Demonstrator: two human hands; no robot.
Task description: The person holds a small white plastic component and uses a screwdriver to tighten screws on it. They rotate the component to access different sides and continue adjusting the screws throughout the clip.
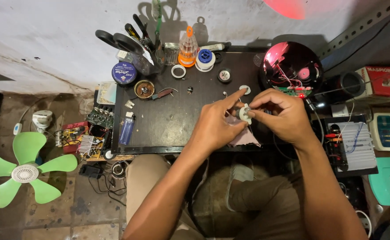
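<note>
While the person is sitting at a small black worktable (159,129), both hands are meeting above its right half, just in front of a red glossy dome (288,60) with a circuit board and wires showing in its opening. The left hand (215,126) is curling most of its fingers inward and stretching the forefinger out past a small white round part (245,114), which is sitting between the two hands at fingertip height, clear of the tabletop. The right hand (281,113) is closing thumb and fingertips on that part from the other side; this pinching from both sides appears to be steadying it for close work. Whether the left thumb is pressing the part cannot be told, since the fingers are hiding it. A pinkish cloth (244,138) is lying under the hands, probably to catch small pieces. A second white ring (245,89) is resting on the table just beyond the forefinger. Tools are standing in a holder (144,53) at the back edge, within reach but out of the working area. A blue lighter (127,130) is lying near the left edge, and a green fan blade (24,171) is lying on the floor, well apart.
</note>
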